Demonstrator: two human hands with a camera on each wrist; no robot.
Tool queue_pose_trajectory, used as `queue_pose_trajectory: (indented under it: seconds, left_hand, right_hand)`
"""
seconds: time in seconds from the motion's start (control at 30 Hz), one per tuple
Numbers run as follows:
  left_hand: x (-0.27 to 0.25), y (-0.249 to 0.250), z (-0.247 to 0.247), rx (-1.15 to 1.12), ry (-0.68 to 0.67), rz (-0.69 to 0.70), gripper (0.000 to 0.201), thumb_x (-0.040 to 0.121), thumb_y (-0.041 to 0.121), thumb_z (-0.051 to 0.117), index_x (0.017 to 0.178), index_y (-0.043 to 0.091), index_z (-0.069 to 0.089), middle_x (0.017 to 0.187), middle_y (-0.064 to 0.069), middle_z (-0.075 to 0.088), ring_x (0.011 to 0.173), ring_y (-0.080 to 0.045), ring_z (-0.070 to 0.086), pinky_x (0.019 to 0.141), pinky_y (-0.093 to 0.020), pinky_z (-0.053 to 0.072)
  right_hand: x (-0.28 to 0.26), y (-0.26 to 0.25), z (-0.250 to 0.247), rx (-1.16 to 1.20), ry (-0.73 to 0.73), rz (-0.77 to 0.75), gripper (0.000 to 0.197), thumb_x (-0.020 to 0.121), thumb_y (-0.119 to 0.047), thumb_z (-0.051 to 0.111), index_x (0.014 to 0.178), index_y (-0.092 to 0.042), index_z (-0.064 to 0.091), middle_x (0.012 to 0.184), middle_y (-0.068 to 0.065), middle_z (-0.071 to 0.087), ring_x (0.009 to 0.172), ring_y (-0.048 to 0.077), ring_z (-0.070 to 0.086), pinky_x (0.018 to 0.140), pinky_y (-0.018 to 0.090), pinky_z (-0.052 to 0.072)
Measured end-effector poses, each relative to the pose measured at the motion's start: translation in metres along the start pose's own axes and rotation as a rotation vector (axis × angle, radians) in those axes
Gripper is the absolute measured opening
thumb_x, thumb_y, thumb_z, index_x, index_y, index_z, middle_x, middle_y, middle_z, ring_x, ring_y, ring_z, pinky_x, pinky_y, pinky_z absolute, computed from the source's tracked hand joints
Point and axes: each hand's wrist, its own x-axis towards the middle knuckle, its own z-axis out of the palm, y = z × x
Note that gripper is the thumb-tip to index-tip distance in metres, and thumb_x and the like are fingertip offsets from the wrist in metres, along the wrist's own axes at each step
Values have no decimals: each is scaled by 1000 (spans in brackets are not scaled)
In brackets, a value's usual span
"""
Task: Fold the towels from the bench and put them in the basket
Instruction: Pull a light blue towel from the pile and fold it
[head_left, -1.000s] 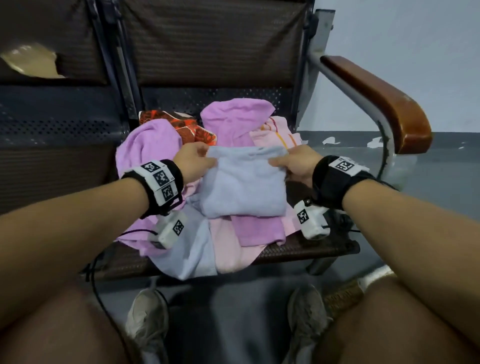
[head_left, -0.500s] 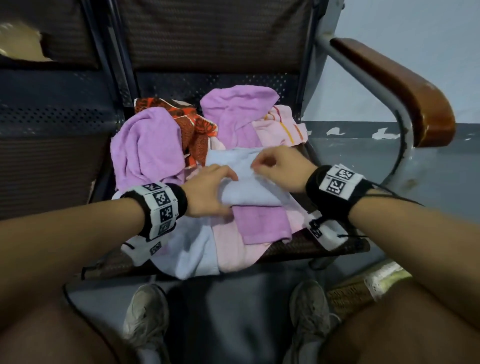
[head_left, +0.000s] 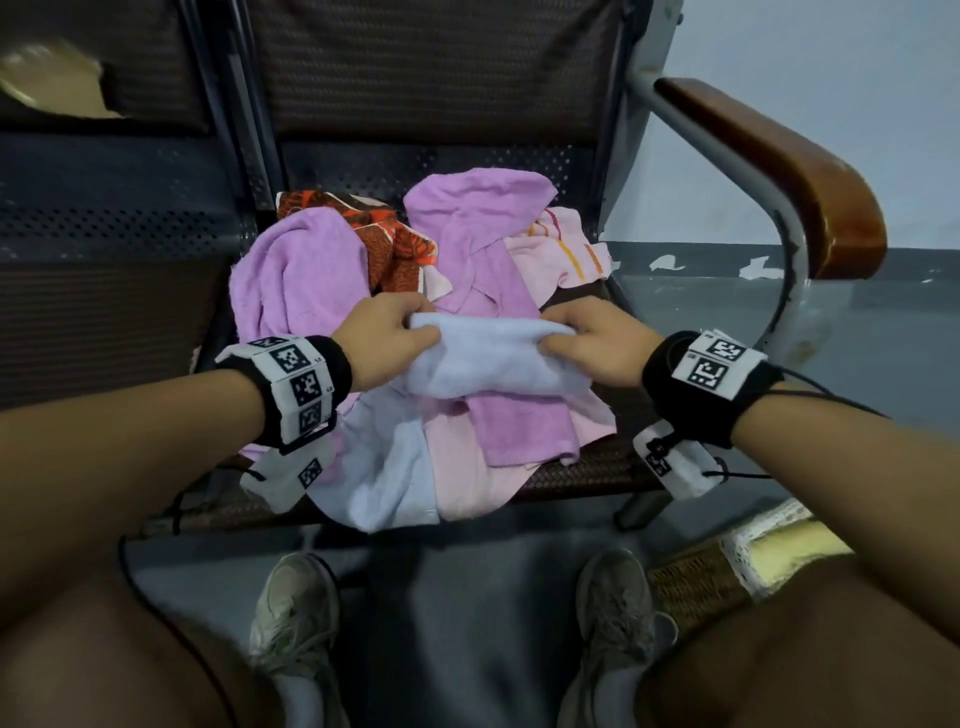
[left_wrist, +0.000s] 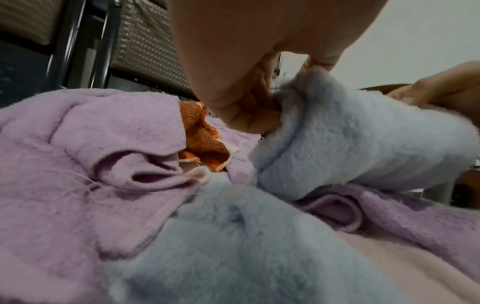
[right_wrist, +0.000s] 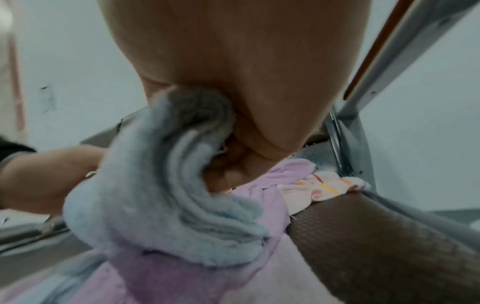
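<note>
From the head view, the left hand (head_left: 387, 338) and right hand (head_left: 597, 345), 2 in all, grip 1 folded light blue towel (head_left: 493, 358) above the worktop (head_left: 597, 467), fingers curled around its ends. At least 6 other towels lie below: 2 purple, 2 pink, 1 orange, 1 light blue. From the left wrist, the fingers (left_wrist: 249, 98) pinch the towel's edge. From the right wrist, 1 thumb presses into the folded layers.

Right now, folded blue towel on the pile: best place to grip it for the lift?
Probably the two short ends of the folded blue towel, from above, pinching all layers. The left hand and right hand already hold there, which should keep the fold closed.
</note>
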Motion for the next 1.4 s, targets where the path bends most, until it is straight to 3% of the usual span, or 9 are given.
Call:
queue_pose_trajectory:
  seconds: [0.23,0.4,0.57,0.7,0.8,0.97,1.13,1.3,1.4]
  left_hand:
    - [12,-7,8,-52,180,-192,27,94,25,57,120,16,60,107,-3,64,97,-21,57,87,-32,46]
    - [6,-10,7,180,-106,131,77,68,47,65,140,22,50,135,-6,54,122,-23,51,106,-38,40]
    - [6,-20,25,399,-183,196,64,76,28,76,135,22,54,127,-3,63,116,-25,59,99,-39,44]
    - [12,-8,17,223,-3,199,45,73,21,66,118,18,58,103,-8,70,93,-30,65,77,-35,48]
    - [14,6,5,4,80,141,46,69,28,62,114,21,53,100,-2,67,87,-23,64,73,-30,48]
    - [8,26,-2,-347,165,80,35,89,15,69,120,11,54,107,-8,67,93,-16,62,89,-42,53]
    - [-5,52,-14,-340,97,258,24,90,25,70,113,18,66,93,16,70,84,4,63,76,-18,49]
    - [-19,76,-12,-696,17,-7,81,76,44,79,143,14,44,127,-9,64,114,-21,64,100,-44,51]
    - [-26,93,1,-757,-215,-20,72,78,35,79,138,6,51,126,-13,68,114,-30,66,102,-46,51]
  right_hand:
    - [18,10,14,332,52,238,18,95,-14,59,95,2,68,90,15,62,79,21,56,67,30,48]
    - [34,27,20,-9,78,259,25,93,-31,64,111,-15,69,113,3,66,107,19,60,94,30,47]
    - [34,13,20,-160,145,53,30,88,-21,61,117,-20,67,109,1,69,101,19,65,90,30,50]
    - [31,-9,29,-245,-74,-28,62,84,-61,62,134,-27,51,112,-1,68,98,21,63,89,34,51]
    - [27,-13,24,-341,-96,-49,43,90,-36,65,125,-15,51,112,8,67,100,31,63,83,35,48]
    - [14,-25,9,-93,-44,3,33,83,-25,71,110,-16,54,104,1,67,99,25,64,85,36,52]
    - [-2,-51,0,249,162,6,37,84,-41,75,110,-15,66,106,5,71,96,19,68,85,40,56]
    - [-26,-65,-10,565,269,67,22,88,-9,63,109,-3,65,101,15,72,88,25,72,70,43,59]
    - [-47,-69,-25,868,330,153,24,86,-2,52,107,-4,64,89,14,64,81,26,63,71,33,47]
